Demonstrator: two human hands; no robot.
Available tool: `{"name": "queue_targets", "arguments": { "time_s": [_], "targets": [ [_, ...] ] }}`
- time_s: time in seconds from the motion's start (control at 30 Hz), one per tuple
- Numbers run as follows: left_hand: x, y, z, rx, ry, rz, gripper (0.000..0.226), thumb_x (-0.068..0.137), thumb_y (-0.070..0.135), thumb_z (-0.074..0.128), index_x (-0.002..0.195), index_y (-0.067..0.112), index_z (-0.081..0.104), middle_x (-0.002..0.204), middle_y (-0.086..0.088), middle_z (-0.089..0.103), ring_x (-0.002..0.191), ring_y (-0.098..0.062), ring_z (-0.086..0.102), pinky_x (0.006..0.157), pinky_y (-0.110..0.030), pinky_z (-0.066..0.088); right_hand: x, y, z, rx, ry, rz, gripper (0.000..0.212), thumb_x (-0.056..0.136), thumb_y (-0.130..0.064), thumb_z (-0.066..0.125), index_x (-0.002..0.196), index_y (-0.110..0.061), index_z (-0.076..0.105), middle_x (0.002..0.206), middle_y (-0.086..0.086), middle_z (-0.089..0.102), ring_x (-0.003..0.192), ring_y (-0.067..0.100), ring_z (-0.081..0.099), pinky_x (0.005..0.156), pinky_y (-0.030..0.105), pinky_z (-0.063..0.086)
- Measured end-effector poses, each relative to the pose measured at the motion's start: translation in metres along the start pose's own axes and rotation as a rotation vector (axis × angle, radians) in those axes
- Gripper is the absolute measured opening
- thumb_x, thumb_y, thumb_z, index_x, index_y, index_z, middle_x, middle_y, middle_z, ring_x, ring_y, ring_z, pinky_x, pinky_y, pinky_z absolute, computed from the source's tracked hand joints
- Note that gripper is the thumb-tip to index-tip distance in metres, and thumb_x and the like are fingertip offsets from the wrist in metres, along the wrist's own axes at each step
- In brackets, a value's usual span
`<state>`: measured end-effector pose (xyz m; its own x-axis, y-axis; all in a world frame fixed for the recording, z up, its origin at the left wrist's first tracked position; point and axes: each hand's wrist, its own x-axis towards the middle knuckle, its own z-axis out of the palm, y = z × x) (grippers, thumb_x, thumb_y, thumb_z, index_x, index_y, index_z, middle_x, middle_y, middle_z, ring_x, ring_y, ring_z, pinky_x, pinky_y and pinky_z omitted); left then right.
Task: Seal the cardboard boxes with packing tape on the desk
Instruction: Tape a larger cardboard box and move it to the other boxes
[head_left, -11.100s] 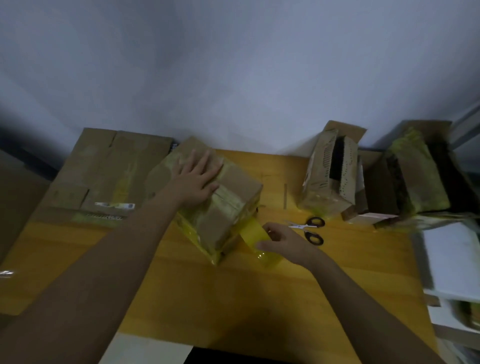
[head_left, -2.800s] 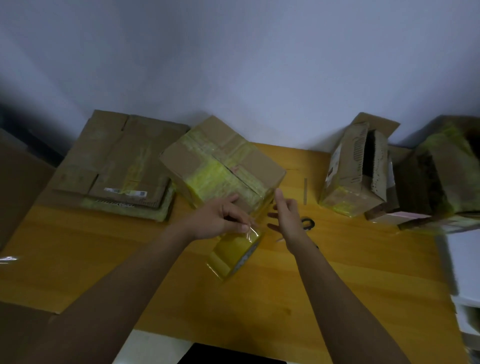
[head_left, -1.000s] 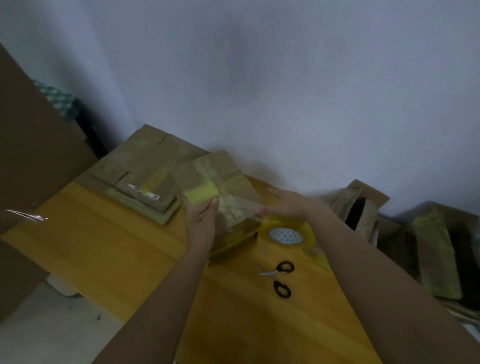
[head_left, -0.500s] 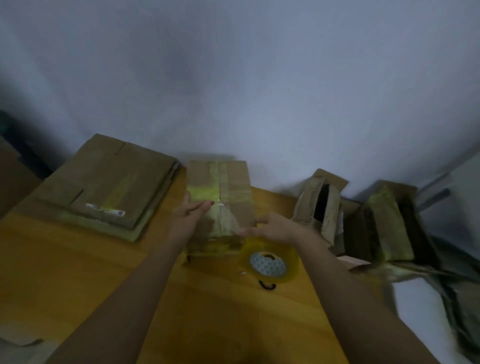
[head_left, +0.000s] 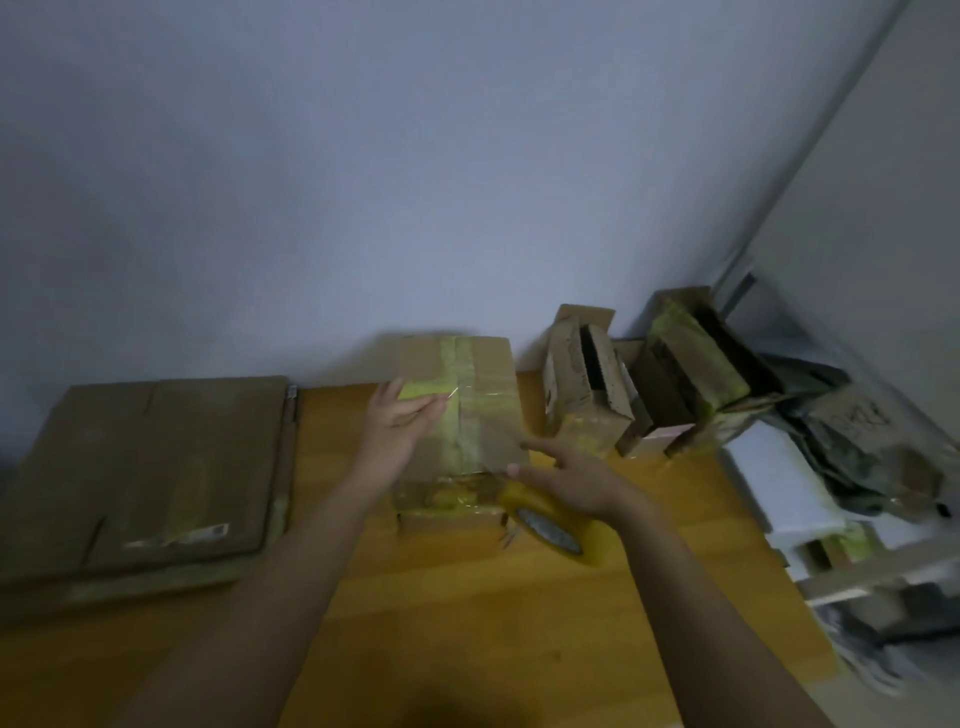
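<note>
flattened cardboard (head_left: 150, 467) with white label (head_left: 179, 535), print unreadable

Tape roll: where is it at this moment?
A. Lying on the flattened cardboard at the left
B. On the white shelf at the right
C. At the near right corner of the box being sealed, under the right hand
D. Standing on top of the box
C: the yellow tape roll sits low at the near right corner of the box, just under the right hand, above the desk.
</note>
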<state>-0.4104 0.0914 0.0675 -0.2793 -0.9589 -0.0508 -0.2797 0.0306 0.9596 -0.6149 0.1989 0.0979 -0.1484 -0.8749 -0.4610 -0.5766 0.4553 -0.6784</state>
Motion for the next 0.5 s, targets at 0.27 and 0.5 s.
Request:
{"name": "queue_targets", "arguments": {
  "time_s": [0.27,0.5],
  "targets": [
    [-0.047,0.012,-0.007,-0.27,0.049,-0.021,0.022,0.09,0.043,0.052,0.097,0.033,0.07,0.124,0.011,0.054,0.107,0.007,0.05,0.091,-0.013,0.04,-0.02,-0.014,-0.015,-0.092,0.117,-0.119,0.041,0.089,-0.044,0.066,0.125,-0.025,0.067,0.137,-0.001,0.057,0.129,0.018,0.048,0.103,0.036,0.041],
    [-0.04,0.028,0.001,-0.364,0.236,-0.123,0.036,0.092,0.027,0.064,0.063,0.009,0.053,0.065,-0.002,0.042,0.061,-0.009,0.037,0.062,-0.023,0.032,-0.018,-0.026,-0.014,-0.168,0.105,-0.099,0.04,0.088,-0.05,0.066,0.122,-0.028,0.068,0.138,-0.001,0.057,0.129,0.021,0.048,0.105,0.039,0.041]
  ]
}}
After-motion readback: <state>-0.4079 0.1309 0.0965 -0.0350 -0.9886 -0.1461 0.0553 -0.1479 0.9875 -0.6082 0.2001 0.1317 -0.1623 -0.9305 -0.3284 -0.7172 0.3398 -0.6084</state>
